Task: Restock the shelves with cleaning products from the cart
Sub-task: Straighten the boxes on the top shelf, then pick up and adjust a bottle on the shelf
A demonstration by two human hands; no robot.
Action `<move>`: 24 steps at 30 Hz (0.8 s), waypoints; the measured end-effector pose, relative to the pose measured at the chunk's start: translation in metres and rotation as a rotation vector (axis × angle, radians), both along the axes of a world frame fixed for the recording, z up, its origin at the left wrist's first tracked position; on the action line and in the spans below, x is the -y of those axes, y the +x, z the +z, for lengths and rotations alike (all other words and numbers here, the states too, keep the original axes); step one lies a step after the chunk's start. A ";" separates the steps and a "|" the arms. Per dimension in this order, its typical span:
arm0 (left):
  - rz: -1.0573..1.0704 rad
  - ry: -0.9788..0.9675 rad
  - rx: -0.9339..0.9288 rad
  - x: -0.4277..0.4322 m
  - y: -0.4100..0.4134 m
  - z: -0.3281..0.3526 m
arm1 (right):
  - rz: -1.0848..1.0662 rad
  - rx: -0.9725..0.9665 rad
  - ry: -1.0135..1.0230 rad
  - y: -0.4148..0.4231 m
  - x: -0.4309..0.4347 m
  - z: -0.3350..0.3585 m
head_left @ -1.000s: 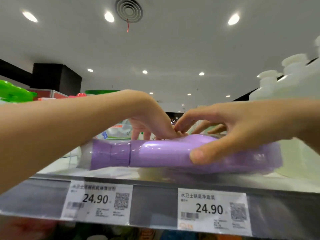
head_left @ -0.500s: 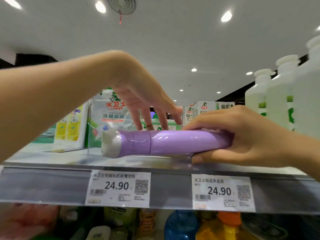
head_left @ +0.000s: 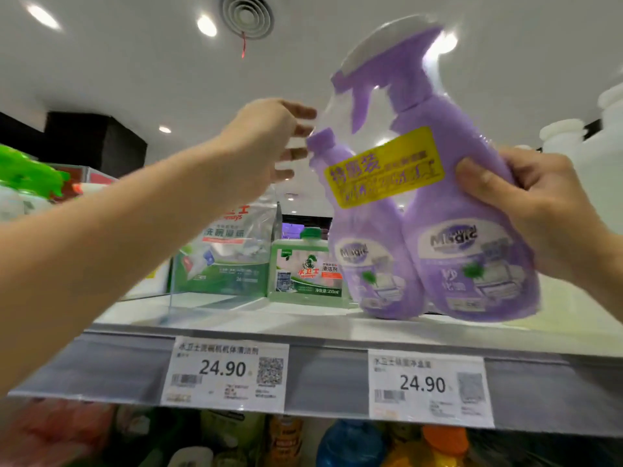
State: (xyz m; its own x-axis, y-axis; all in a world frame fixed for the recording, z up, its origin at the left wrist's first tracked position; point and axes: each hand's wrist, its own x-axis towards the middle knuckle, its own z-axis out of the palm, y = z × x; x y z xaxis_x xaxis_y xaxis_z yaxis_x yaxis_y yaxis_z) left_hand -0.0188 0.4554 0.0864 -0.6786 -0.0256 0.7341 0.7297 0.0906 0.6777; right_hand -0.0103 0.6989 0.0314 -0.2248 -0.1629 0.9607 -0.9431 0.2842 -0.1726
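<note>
Right hand (head_left: 539,214) grips the pack (head_left: 435,244) by one side only, thumb across the front of the big bottle and fingers wrapped behind. That's my main worry. The film looks slick and most of the weight sits left of the grip, so I'd guess it can twist or slide out on the way down. Left hand (head_left: 259,146) is loose, fingers out, holding nothing, with its tips right by the refill's cap. Blur stops me calling contact, so I wouldn't count it as support. The pack is tilted over the front of the shelf (head_left: 236,318) with its base low at the deck; can't tell if it touches. If it lands on one corner, I'd expect it to rock forward off the lip above the tags (head_left: 224,372). Further in, the green bottle (head_left: 305,269) stands just behind the pack's left side, with the pouch (head_left: 226,254) beside it. A hard push inward could knock either over. White bottles (head_left: 566,136) stand far right, blurred; I can't judge the gap to them. The pack itself is two purple bottles under clear shrink film. The large one on the right has a sprayer (head_left: 387,65) in purple with a white top. The small refill on the left has a purple screw cap. A yellow sticker (head_left: 384,166) runs across both, and there are oval labels low on each, print mostly blurred.
</note>
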 end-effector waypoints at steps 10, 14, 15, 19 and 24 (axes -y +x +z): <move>0.039 -0.415 0.374 -0.055 -0.052 -0.053 | 0.229 0.506 -0.357 -0.030 -0.020 -0.002; -0.192 -0.429 0.332 -0.056 -0.063 -0.051 | 0.284 0.619 -0.390 -0.036 -0.021 -0.003; -0.235 -0.403 0.290 -0.055 -0.068 -0.052 | 0.286 0.644 -0.387 -0.037 -0.021 -0.002; -0.194 -0.303 0.231 -0.051 -0.078 -0.056 | 0.116 0.701 -0.292 -0.038 -0.024 -0.007; -0.133 -0.272 0.145 -0.052 -0.077 -0.055 | 0.046 0.756 0.016 -0.031 -0.032 -0.018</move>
State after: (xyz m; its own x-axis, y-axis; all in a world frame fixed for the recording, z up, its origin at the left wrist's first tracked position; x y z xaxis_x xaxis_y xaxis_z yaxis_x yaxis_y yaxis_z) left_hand -0.0962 0.5071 0.0316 -0.7605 0.2543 0.5974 0.6452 0.1928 0.7393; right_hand -0.0414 0.7306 0.0135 -0.8143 -0.2011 0.5445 -0.5803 0.2554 -0.7733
